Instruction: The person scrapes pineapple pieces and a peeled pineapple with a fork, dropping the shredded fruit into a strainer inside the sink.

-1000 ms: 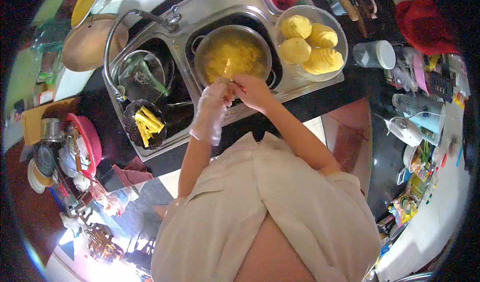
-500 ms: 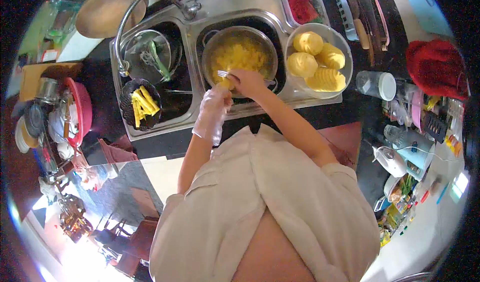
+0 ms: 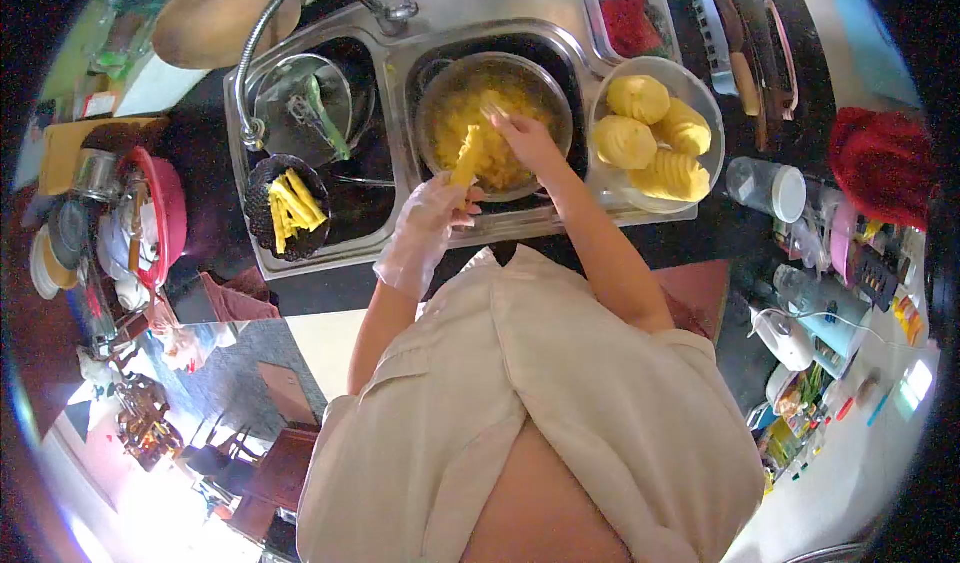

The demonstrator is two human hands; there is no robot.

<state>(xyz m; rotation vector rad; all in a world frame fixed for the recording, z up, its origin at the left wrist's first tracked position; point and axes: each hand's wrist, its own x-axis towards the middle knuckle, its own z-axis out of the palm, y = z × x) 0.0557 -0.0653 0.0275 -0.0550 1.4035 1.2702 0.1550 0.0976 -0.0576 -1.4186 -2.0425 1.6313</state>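
While the gloved left hand (image 3: 425,211) clasps a pineapple core (image 3: 467,158), the right hand (image 3: 531,147) pinches a fork (image 3: 493,112) between its fingers over a pot (image 3: 500,69).

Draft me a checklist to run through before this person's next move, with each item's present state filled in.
1. Left hand covered: ok, it wears a clear glove.
2. Yellow piece gripped: ok, held in the left hand, its free end pointing toward the middle of the pot.
3. Right hand covered: not ok, it is bare.
4. Fork tines free of scraps: cannot tell, too blurred.
5. Pot placed in the sink basin: ok.
6. Bowl of peeled fruit apart from both hands: ok, to the right.
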